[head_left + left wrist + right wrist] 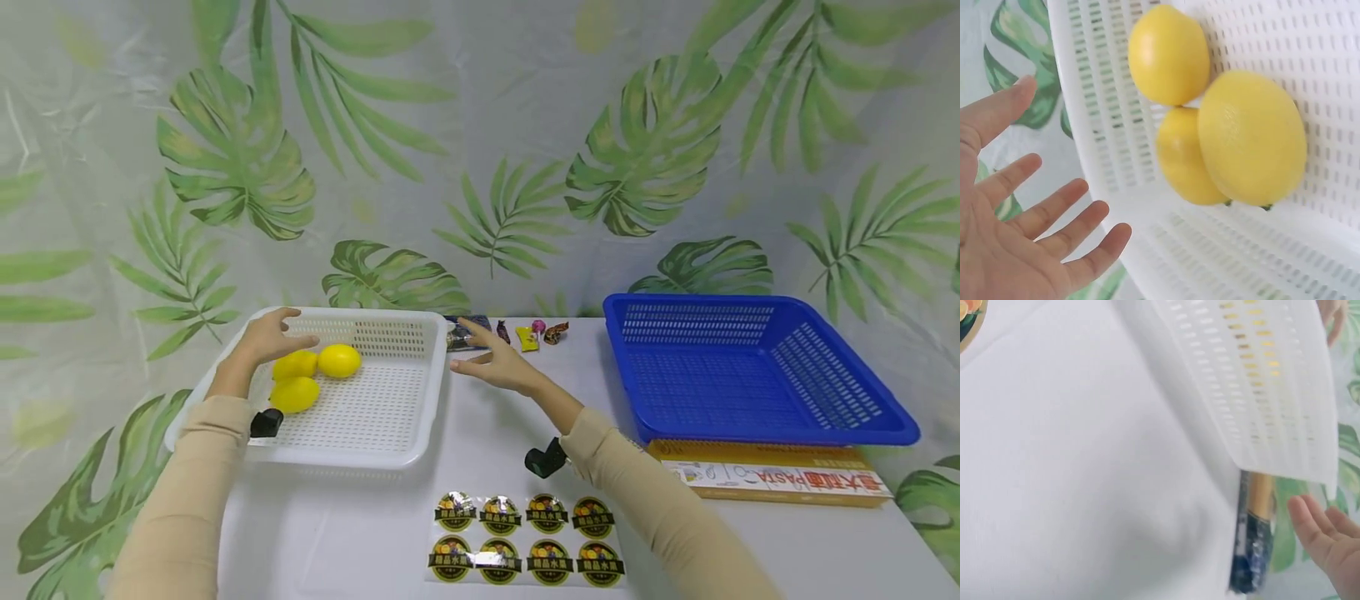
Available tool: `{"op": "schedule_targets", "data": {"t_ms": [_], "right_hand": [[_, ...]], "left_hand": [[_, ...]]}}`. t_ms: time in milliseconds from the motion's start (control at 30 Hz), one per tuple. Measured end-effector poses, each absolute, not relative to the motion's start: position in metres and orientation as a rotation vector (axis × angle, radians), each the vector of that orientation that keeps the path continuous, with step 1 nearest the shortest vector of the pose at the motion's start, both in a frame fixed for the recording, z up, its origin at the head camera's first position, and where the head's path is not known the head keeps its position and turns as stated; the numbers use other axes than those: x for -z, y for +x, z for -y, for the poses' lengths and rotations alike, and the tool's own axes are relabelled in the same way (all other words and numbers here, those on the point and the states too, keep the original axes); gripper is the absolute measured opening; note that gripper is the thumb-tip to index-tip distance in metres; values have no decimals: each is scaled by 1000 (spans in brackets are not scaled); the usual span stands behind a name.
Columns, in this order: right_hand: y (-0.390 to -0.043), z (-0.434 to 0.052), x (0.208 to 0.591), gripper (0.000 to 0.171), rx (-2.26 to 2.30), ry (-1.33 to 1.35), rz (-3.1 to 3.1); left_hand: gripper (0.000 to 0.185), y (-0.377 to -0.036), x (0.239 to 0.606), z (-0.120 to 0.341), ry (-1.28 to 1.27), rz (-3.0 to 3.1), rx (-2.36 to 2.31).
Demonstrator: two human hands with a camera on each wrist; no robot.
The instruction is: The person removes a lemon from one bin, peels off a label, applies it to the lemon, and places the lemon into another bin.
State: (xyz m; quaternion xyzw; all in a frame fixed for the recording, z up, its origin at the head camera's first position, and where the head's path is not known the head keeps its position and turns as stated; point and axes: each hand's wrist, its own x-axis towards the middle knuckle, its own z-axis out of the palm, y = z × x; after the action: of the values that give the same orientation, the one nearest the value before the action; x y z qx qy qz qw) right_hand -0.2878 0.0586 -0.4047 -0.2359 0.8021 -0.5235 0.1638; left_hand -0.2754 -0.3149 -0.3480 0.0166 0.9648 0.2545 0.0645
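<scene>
Lemons (311, 375), three of them, sit bunched in the left part of the white perforated basket (405, 412), touching each other; left wrist view shows them close, resting on the mesh floor. Left hand (266, 336) hovers over the basket's far-left rim, fingers spread and relaxed, holding nothing, just beside the nearest lemon. Right hand (495, 360) is out past the basket's right rim, fingers straight and loosely fanned, empty, near a dark packet (463, 333) lying behind the basket corner. Right wrist view is blurry, so whether the fingertips touch that packet or the basket wall is hard to tell; probably apart. Blue basket (757, 375) stands well apart on the right, atop a flat pasta box (772, 482). Sticker sheet (525, 537) lies at the near edge of the table (337, 533); small toys (540, 333) sit at the back.

Judgement: to grab a lemon cleanly, the left hand should drop from above onto the outermost one, wrapping fingers around its middle so the neighbours don't roll, while the right steadies the rim.
</scene>
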Motion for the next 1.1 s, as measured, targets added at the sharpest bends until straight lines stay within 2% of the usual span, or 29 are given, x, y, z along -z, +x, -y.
{"op": "schedule_targets", "data": {"t_ms": [533, 1100], "right_hand": [[-277, -16, 432, 74, 1549, -685, -2102], [-275, -13, 444, 79, 1595, -690, -2051]], "left_hand": [[88, -282, 382, 347, -243, -2613, -889], [80, -283, 403, 342, -425, -2489, -1033]]}}
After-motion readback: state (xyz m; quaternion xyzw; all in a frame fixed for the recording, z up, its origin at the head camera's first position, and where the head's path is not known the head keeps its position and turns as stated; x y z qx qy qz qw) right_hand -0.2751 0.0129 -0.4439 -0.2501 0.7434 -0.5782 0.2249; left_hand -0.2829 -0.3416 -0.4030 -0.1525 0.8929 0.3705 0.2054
